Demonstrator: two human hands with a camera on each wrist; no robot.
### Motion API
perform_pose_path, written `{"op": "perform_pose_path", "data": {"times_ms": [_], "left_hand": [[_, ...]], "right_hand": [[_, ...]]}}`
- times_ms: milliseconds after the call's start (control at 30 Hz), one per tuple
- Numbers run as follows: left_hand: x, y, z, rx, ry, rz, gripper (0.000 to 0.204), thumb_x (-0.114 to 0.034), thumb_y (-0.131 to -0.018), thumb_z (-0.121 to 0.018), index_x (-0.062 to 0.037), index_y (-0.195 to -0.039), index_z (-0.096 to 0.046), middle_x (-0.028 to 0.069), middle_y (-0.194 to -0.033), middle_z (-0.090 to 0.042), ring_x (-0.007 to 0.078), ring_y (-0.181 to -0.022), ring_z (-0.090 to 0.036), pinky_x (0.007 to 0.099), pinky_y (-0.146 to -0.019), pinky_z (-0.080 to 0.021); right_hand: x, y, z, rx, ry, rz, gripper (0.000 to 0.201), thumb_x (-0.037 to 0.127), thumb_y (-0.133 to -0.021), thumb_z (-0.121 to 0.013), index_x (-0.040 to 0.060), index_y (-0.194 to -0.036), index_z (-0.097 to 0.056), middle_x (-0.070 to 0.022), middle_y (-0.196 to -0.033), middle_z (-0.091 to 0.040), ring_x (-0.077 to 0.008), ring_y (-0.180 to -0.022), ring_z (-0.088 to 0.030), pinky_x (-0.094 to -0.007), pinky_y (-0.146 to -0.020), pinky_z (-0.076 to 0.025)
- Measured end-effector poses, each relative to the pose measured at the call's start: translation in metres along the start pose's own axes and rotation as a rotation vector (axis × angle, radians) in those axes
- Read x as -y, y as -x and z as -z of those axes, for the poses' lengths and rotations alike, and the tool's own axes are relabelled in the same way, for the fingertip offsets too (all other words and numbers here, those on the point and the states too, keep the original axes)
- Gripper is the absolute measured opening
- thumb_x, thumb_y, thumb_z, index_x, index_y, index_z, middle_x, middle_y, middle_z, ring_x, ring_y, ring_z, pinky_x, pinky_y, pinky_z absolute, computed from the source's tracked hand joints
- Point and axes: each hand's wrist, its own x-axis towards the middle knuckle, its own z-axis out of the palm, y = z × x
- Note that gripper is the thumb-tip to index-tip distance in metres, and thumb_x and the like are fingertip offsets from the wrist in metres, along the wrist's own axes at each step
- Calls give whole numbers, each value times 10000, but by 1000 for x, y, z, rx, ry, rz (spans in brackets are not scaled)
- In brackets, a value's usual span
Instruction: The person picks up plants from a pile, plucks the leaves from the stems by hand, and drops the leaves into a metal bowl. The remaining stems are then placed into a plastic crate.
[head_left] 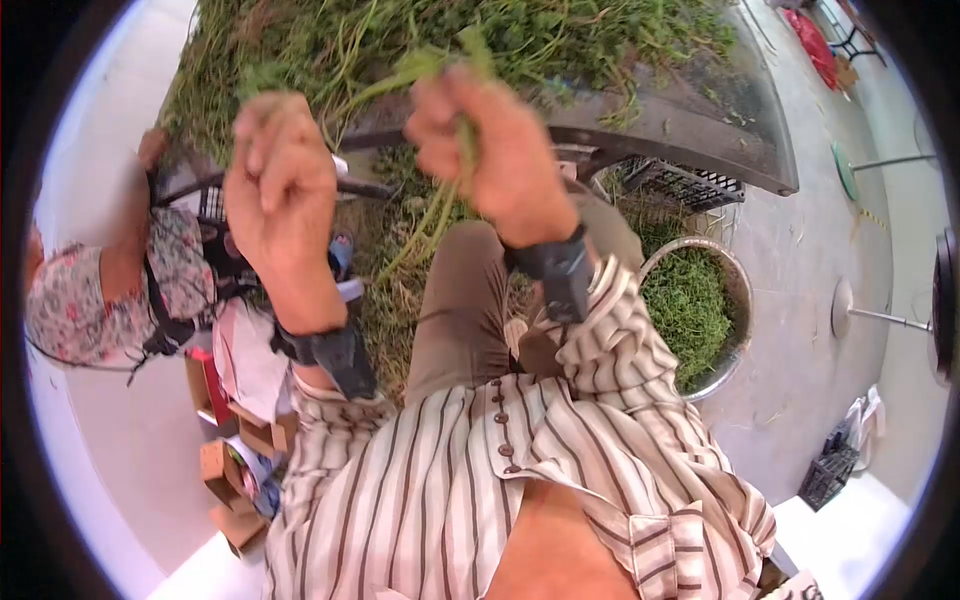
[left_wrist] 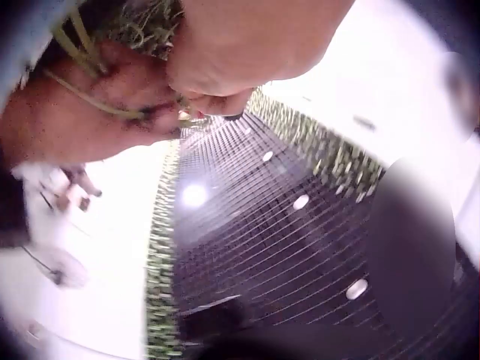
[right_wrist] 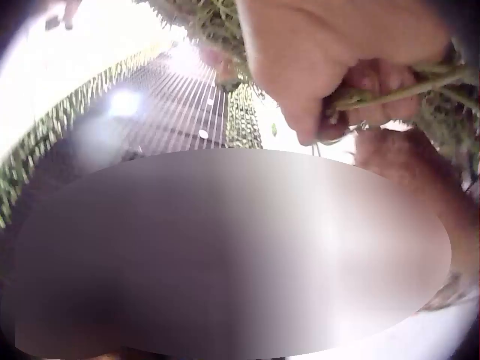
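In the head view my right hand (head_left: 490, 150) grips a few long green stems (head_left: 440, 215), their lower ends hanging below the palm and leafy tops rising past the fingers. To its left, my left hand (head_left: 280, 180) has curled fingers, with a blurred green sprig (head_left: 262, 80) at the fingertips. The right wrist view shows a pale stem (right_wrist: 405, 94) running through the curled fingers of the right hand (right_wrist: 337, 37). Both hands come close together in the left wrist view. A large heap of leafy green plants (head_left: 450, 40) lies on the dark table beyond them.
A metal tub (head_left: 742, 300) of cut greens stands on the floor at right, near a black crate (head_left: 690, 185) under the table (head_left: 760, 150). More plants lie between the table and my legs. Another person (head_left: 110, 280) is at left, above cardboard boxes (head_left: 230, 480).
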Motion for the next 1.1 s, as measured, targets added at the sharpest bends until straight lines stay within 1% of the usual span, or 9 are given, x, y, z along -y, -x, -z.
{"op": "perform_pose_path", "data": {"times_ms": [67,100,133,300,467,667,800,1000,1100], "left_hand": [[-4,3,-14,64,-272,5,103,-74,-914,-409,-20,-827,-419,28,-648,-335,102,-520,-299,219,-389,-269],[-9,7,-15,69,-278,-6,103,-74,-914,-409,-20,-827,-419,28,-648,-335,102,-520,-299,219,-389,-269],[-16,12,-16,15,-411,-35,110,-78,-921,-404,-8,-837,-414,31,-640,-326,105,-521,-293,217,-399,-278],[-67,49,0,-143,-781,-168,129,-95,-934,-414,19,-874,-412,35,-631,-328,106,-521,-294,213,-412,-285],[-133,111,21,-435,-994,-520,148,-109,-910,-482,36,-918,-452,21,-637,-340,93,-518,-297,207,-416,-260],[-198,200,-46,-689,-1433,-1098,157,-121,-907,-488,35,-916,-482,-7,-617,-308,82,-491,-266,210,-420,-236],[-283,274,-94,-650,-1352,-1108,150,-110,-915,-467,38,-908,-492,-10,-617,-315,85,-478,-262,219,-417,-248],[-264,281,-50,-1323,-1997,-1176,230,-223,-875,-562,-3,-833,-615,1,-634,-467,68,-488,-375,198,-427,-292],[-275,288,-26,-1375,-2165,-1026,236,-252,-849,-590,-26,-798,-632,-6,-631,-492,68,-491,-411,195,-426,-307]], "right_hand": [[19,2,0,-173,353,185,196,240,-938,-430,82,-823,-437,13,-754,-401,-82,-619,-352,-208,-477,-297],[28,-4,19,-12,-165,133,203,231,-927,-444,70,-802,-444,3,-738,-388,-96,-615,-349,-214,-471,-285],[40,0,11,-131,-159,197,235,282,-946,-446,103,-800,-489,31,-725,-409,-88,-602,-373,-240,-473,-315],[122,50,47,82,-75,407,220,259,-903,-492,76,-785,-456,-17,-769,-392,-129,-666,-380,-249,-559,-321],[170,162,95,-292,13,563,229,231,-899,-484,72,-749,-416,-27,-750,-352,-154,-713,-342,-279,-625,-296],[178,340,157,-883,198,575,271,253,-920,-462,81,-720,-400,-28,-704,-370,-161,-659,-379,-288,-616,-366],[160,419,196,-1193,241,598,251,244,-923,-457,60,-754,-438,-50,-716,-423,-183,-677,-437,-320,-630,-419],[156,418,205,-1302,217,523,253,249,-931,-441,40,-791,-464,-64,-685,-443,-193,-657,-458,-339,-628,-436],[167,417,214,-1259,203,535,248,250,-928,-447,40,-799,-476,-71,-701,-471,-196,-664,-477,-338,-623,-441]]}}
